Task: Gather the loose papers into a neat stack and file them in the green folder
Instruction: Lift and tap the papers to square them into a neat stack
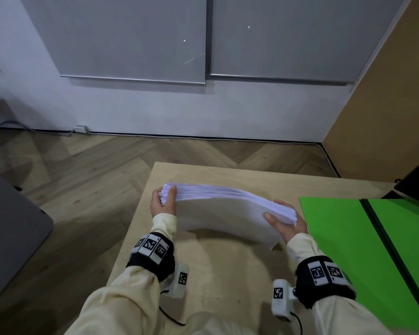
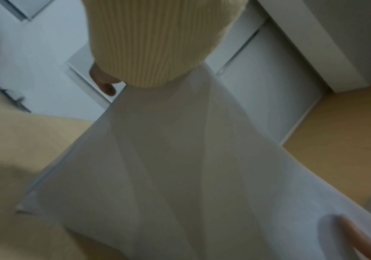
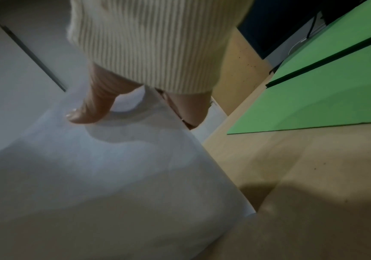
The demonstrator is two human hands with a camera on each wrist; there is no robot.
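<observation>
A thick stack of white papers stands tilted on its long edge above the wooden table, bowed upward in the middle. My left hand grips its left end, thumb on the near face. My right hand grips the right end the same way. The left wrist view shows the stack's near sheet from below, and the right wrist view shows my thumb pressed on the paper. The green folder lies open flat on the table to the right, with a dark spine.
A dark object sits at the table's far right corner behind the folder. A grey surface stands to the left across the wood floor. A tan panel rises at the right.
</observation>
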